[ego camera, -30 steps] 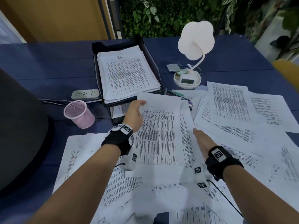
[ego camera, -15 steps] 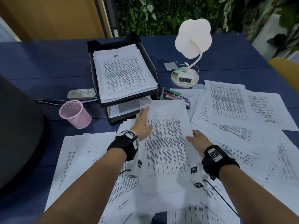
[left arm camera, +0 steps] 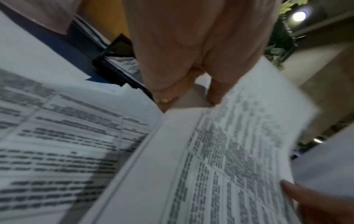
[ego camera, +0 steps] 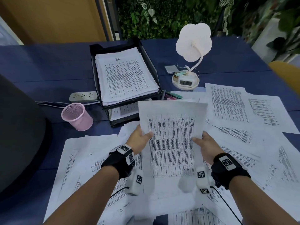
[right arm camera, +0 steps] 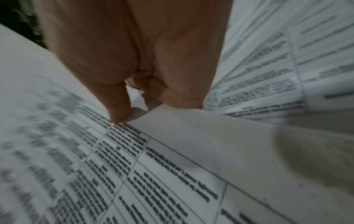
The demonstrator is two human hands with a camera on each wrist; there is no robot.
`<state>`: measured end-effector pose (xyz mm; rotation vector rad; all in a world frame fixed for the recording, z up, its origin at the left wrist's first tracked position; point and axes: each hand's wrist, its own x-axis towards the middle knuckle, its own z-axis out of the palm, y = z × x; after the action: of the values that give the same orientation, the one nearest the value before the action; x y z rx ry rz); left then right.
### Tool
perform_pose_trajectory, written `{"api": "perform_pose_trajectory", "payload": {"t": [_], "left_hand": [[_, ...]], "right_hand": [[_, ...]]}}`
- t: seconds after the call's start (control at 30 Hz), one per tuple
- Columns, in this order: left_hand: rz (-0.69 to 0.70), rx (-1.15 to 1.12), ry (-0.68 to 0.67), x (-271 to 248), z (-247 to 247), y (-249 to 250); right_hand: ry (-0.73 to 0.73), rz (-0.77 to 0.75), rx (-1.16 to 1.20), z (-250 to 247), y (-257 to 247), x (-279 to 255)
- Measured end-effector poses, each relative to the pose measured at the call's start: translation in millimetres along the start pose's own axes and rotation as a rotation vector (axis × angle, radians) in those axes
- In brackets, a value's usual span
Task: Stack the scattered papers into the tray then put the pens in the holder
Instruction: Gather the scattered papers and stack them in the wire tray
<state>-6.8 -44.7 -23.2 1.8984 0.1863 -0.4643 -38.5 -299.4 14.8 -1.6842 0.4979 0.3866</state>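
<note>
Printed sheets [ego camera: 170, 137] (a thin bundle) hang above the scattered papers [ego camera: 243, 140], left hand [ego camera: 139, 140] and right hand [ego camera: 206, 143] pinching the side edges, thumbs on top.

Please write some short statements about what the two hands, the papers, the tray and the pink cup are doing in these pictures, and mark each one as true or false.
1. Both hands hold one printed sheet lifted above the desk. True: the left hand pinches its left edge and the right hand its right edge.
2. The black tray holds no paper yet. False: a paper stack already lies in its top level.
3. The pink mesh holder contains pens. False: it looks empty; the pens lie on the desk beside the tray.
4. Many sheets are spread over the blue desk. True.
5. The pink mesh holder stands to the right of the tray. False: it stands to its left.
</note>
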Motion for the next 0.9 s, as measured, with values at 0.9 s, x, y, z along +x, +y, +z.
{"api": "perform_pose_trajectory", "payload": {"t": [0.9], "left_hand": [[0.045,0.29,0.103,-17,13,19]], "right_hand": [[0.135,0.145,-0.195,6,33,13]]}}
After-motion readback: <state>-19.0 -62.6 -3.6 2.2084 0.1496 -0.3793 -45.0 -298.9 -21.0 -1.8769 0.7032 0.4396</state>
